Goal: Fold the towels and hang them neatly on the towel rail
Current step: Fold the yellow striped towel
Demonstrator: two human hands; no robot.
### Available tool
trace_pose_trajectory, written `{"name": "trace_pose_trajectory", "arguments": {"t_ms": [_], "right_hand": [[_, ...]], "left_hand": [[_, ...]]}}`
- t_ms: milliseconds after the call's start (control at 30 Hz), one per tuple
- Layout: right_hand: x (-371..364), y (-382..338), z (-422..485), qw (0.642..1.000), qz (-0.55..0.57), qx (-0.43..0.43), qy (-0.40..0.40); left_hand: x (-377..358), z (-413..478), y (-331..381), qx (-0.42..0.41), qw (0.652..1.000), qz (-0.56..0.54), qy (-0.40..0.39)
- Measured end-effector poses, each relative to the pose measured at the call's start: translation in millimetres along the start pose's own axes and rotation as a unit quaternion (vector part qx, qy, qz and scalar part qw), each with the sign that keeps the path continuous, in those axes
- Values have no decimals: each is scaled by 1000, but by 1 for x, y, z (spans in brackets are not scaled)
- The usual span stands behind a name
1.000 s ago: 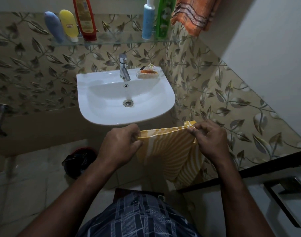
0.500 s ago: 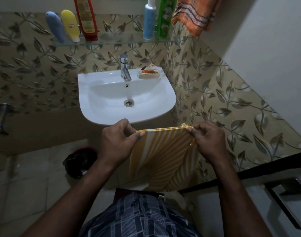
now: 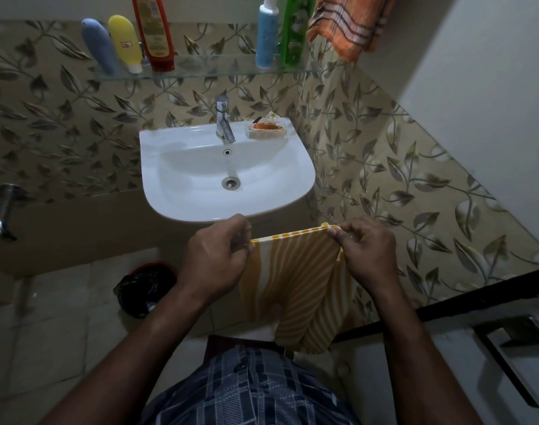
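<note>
The yellow-and-white striped towel (image 3: 296, 286) hangs in the air in front of the person, just below the front edge of the white sink (image 3: 302, 167), stretched flat along its top hem and falling in a doubled panel toward the person's plaid garment (image 3: 246, 388). The left hand (image 3: 214, 256) pinches the hem's left corner, its fingers curled round the cloth, and the right hand (image 3: 366, 250) pinches the right corner between thumb and fingertips; the two hands are level and well apart, so the hem runs taut between them. Behind the towel, on the sink's back edge, a chrome tap (image 3: 223, 121) stands at the middle and a clear soap dish (image 3: 266, 128) sits at the right back corner. Above, a glass shelf (image 3: 207, 67) carries a grey-blue bottle (image 3: 98, 44), a yellow bottle (image 3: 125, 41) and a red bottle (image 3: 153, 29) toward its left end, and a blue tube (image 3: 266, 35) and a green bottle (image 3: 296, 32) toward its right end. An orange checked towel (image 3: 348, 23) hangs just beyond the shelf's right end; what holds it is cut off by the frame. On the floor left of the hands stands a black bin (image 3: 147, 288) with a red rim.
</note>
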State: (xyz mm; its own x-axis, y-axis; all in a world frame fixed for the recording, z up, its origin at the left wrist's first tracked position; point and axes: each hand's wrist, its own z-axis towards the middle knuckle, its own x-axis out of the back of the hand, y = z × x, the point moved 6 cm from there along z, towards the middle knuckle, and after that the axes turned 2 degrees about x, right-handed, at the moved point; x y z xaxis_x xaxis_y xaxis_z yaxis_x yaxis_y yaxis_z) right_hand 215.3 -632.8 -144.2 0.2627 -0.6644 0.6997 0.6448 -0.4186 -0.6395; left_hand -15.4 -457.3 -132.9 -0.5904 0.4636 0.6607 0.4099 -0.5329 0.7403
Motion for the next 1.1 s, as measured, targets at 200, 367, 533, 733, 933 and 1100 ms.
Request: {"name": "trace_pose_trajectory", "arguments": {"t_ms": [200, 367, 533, 733, 933, 1100], "right_hand": [[-18, 13, -7, 990, 71, -122, -2], [-38, 3, -26, 978, 156, -125, -55], [-33, -11, -32, 970, 218, -104, -32], [-43, -6, -32, 954, 260, -147, -41], [-57, -12, -38, 944, 273, -167, -77], [-68, -19, -43, 915, 335, -200, -105]], "left_hand": [[-23, -1, -7, 137, 965, -137, -176], [-29, -8, -7, 177, 933, -228, -215], [-32, -13, 1, 45, 964, -50, -256], [-28, -12, 1, -58, 975, 143, -162], [-26, -14, -6, -64, 978, 148, -129], [-23, -7, 1, -71, 991, -27, -111]]}}
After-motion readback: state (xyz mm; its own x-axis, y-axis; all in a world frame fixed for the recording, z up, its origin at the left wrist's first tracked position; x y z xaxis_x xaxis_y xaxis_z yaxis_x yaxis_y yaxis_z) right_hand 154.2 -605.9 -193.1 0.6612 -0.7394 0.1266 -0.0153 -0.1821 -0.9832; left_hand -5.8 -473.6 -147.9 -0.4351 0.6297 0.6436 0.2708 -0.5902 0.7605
